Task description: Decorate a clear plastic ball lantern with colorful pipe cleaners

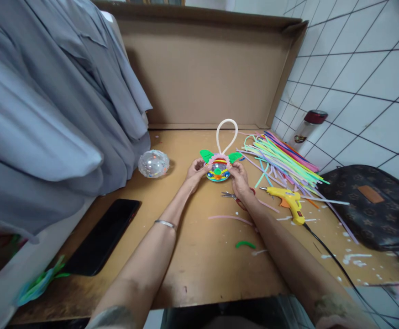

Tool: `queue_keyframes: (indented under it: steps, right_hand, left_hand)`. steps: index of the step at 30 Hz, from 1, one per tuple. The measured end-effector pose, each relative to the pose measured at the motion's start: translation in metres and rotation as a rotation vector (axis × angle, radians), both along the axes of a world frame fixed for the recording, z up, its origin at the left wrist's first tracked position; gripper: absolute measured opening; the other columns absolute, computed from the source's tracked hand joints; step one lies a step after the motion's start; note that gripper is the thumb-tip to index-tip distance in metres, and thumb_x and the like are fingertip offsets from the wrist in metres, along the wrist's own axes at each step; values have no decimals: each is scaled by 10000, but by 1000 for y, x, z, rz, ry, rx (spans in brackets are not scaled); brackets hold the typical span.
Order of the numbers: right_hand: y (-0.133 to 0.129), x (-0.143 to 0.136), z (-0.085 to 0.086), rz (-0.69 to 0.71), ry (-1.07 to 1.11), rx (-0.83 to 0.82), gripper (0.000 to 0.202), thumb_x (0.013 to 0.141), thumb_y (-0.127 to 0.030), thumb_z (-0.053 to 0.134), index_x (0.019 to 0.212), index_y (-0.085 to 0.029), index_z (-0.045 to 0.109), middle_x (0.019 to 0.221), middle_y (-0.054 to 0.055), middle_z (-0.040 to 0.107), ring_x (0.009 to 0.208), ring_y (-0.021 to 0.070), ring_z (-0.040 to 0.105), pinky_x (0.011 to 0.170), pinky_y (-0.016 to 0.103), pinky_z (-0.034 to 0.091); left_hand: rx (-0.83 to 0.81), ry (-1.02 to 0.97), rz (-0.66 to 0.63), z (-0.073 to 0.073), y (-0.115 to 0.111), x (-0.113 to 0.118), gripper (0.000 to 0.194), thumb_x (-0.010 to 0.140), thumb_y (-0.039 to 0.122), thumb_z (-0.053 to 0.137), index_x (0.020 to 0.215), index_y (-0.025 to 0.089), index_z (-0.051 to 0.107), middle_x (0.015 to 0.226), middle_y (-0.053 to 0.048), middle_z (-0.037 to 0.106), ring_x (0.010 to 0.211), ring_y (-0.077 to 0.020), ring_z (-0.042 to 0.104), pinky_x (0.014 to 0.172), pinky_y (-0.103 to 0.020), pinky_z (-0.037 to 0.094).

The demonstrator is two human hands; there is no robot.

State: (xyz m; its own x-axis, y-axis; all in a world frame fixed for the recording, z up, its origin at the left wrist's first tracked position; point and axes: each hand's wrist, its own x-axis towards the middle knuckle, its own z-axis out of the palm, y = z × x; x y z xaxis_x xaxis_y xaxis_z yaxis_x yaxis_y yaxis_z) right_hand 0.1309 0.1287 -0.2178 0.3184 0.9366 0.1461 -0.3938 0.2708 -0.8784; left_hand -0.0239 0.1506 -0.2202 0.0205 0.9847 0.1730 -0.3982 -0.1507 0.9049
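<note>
Between my two hands is a small clear ball ornament (pixel 217 172) decorated with coloured strips, a pink curved band, two green leaf shapes and a white loop (pixel 227 137) rising from its top. My left hand (pixel 196 170) pinches its left side, fingers closed. On the right side my right hand (pixel 238 175) grips it the same way. Scissors (pixel 229 195) with red handles lie under my right wrist, partly hidden. A pink strip (pixel 228 217) and a short green piece (pixel 245 245) rest nearer to me on the table.
At left are a clear faceted ball (pixel 154 163), a black phone (pixel 103 237) and grey cloth (pixel 49 100). Rightward lie a bundle of coloured pipe-cleaner-like strips (pixel 281 155), a yellow glue gun (pixel 288 201) with its cord, a dark bag (pixel 367 205) and a bottle (pixel 307 128). Cardboard (pixel 206 73) stands behind.
</note>
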Motion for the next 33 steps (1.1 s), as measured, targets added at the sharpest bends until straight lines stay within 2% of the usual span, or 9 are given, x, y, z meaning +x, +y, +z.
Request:
queue_keyframes:
  steps: [4,9,19,26,33]
  right_hand:
    - [1,-1,-1,-28,-32,20,430,536,-412,806,799,-238,513,704,-70,592,676,118,562,684,252,463]
    - [1,0,-2,-9,-89,41,413,566,-429,790,782,-243,492,738,-61,576,699,120,559,681,247,458]
    - [-6,-6,5,-38,-61,15,364,578,-436,771,764,-228,536,712,-39,596,629,116,540,596,241,429]
    - [-7,-4,5,-14,-41,-1,347,555,-438,797,722,-218,588,685,-35,620,633,118,551,629,252,464]
    - [-5,-2,3,27,-64,3,343,576,-468,792,695,-217,593,653,-39,604,613,117,533,625,252,453]
  left_hand:
    - [-32,-52,-49,3,-2,-1,609,455,421,917,918,190,597,960,-44,704,893,-182,662,862,-334,508]
    - [-102,-94,-110,4,-4,-3,611,473,370,924,943,199,573,944,-41,718,835,-169,681,861,-344,519]
    - [-88,-63,-75,5,-4,-3,641,461,383,923,989,211,602,989,-59,729,873,-199,697,827,-343,549]
    - [-29,-27,-99,12,-9,0,631,500,412,904,1047,198,672,1148,-109,707,1046,-273,672,885,-362,542]
    - [-21,-30,-119,10,-8,-1,606,515,408,902,1041,201,685,1162,-105,707,1077,-279,664,915,-372,539]
